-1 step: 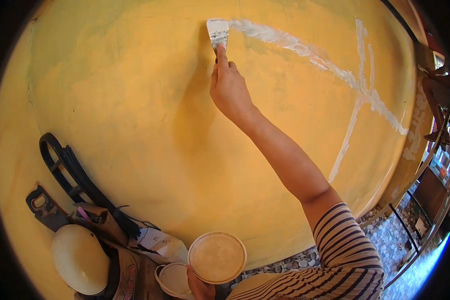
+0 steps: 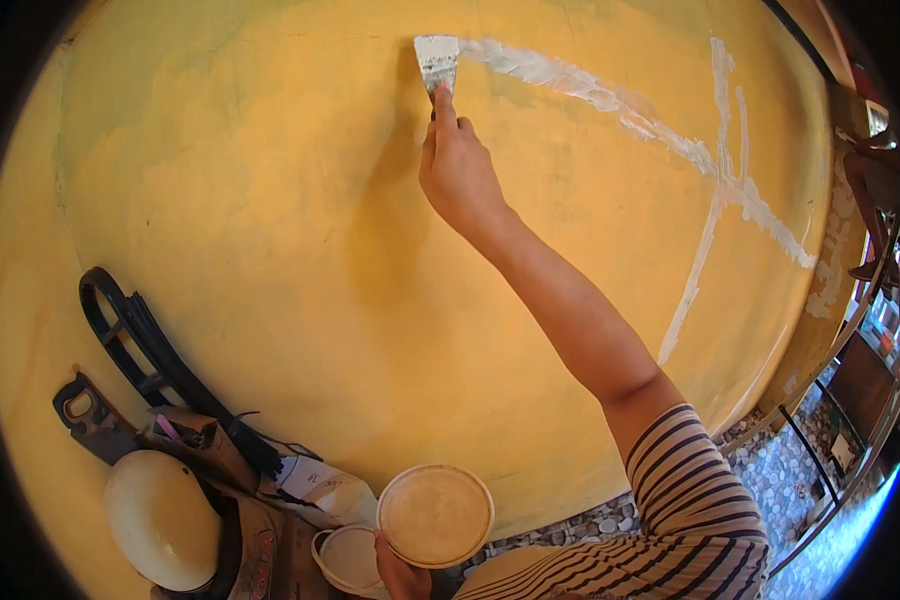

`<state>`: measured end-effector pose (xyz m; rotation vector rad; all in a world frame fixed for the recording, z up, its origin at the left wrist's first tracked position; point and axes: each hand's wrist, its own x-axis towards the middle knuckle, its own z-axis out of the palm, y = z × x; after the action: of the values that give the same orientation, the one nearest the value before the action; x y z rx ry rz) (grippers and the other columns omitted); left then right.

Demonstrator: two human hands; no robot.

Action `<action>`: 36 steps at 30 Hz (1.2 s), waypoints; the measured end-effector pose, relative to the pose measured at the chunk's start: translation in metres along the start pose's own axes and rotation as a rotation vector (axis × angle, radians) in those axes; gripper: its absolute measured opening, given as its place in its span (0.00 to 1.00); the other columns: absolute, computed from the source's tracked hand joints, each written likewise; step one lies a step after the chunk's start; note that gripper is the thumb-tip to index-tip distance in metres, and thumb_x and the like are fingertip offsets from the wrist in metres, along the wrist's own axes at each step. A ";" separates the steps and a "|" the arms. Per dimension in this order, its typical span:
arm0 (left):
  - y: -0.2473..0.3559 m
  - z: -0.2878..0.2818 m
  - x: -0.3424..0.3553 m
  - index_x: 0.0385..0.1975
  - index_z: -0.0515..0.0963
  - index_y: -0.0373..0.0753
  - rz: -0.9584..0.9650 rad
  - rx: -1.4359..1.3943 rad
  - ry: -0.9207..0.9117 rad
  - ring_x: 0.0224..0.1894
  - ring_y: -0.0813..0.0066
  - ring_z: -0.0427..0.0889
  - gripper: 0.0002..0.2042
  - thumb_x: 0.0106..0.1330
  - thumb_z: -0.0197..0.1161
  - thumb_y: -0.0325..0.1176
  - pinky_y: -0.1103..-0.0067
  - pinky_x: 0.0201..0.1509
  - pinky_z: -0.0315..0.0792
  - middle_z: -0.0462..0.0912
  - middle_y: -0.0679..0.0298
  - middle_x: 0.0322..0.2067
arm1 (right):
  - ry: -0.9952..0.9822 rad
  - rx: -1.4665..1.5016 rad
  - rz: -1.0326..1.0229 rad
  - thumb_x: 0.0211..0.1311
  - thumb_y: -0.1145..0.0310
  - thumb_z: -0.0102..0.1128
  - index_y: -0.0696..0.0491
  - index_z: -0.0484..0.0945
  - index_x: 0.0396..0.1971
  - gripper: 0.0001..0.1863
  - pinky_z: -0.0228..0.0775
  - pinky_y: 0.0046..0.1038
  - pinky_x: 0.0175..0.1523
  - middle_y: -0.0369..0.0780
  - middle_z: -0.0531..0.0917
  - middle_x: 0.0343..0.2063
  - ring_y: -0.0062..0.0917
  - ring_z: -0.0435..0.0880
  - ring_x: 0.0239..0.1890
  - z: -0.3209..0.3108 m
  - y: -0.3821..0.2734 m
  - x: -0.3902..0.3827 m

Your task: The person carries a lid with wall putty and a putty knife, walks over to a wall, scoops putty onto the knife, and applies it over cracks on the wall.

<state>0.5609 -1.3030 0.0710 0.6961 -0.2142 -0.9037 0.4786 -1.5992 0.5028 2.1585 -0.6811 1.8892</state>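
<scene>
Yellow wall (image 2: 270, 230); right hand (image 2: 457, 170) hides putty knife (image 2: 437, 58) handle.

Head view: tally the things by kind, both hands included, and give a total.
Hands: 2, right hand, left hand
Putty knife: 1
Round tub of filler: 1
White bucket: 1
Cream helmet: 1
Black hose coil: 1
White filler streaks on the yellow wall: 3, the longest
Total: 10
</scene>
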 end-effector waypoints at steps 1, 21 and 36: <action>0.000 0.000 0.000 0.64 0.65 0.33 -0.007 0.007 -0.002 0.61 0.55 0.76 0.27 0.78 0.36 0.49 0.62 0.65 0.71 0.74 0.51 0.61 | 0.003 -0.005 0.005 0.70 0.72 0.44 0.67 0.48 0.70 0.33 0.76 0.46 0.38 0.59 0.77 0.35 0.51 0.80 0.30 0.002 0.003 0.004; 0.007 -0.025 0.011 0.63 0.68 0.34 -0.105 0.088 0.005 0.60 0.56 0.75 0.27 0.76 0.41 0.50 0.64 0.65 0.71 0.75 0.52 0.60 | 0.002 -0.033 0.126 0.71 0.71 0.42 0.68 0.42 0.71 0.34 0.75 0.47 0.41 0.60 0.77 0.38 0.53 0.80 0.35 0.009 -0.006 0.007; -0.020 -0.112 0.054 0.62 0.69 0.35 -0.003 0.369 -0.047 0.60 0.56 0.75 0.28 0.75 0.43 0.52 0.64 0.66 0.70 0.76 0.54 0.59 | 0.038 -0.034 0.060 0.71 0.73 0.42 0.67 0.45 0.71 0.33 0.75 0.46 0.41 0.59 0.78 0.35 0.52 0.80 0.35 0.031 -0.001 -0.013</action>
<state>0.6319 -1.3018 -0.0332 1.0166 -0.4289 -0.8928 0.5056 -1.6087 0.4848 2.0984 -0.7731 1.9285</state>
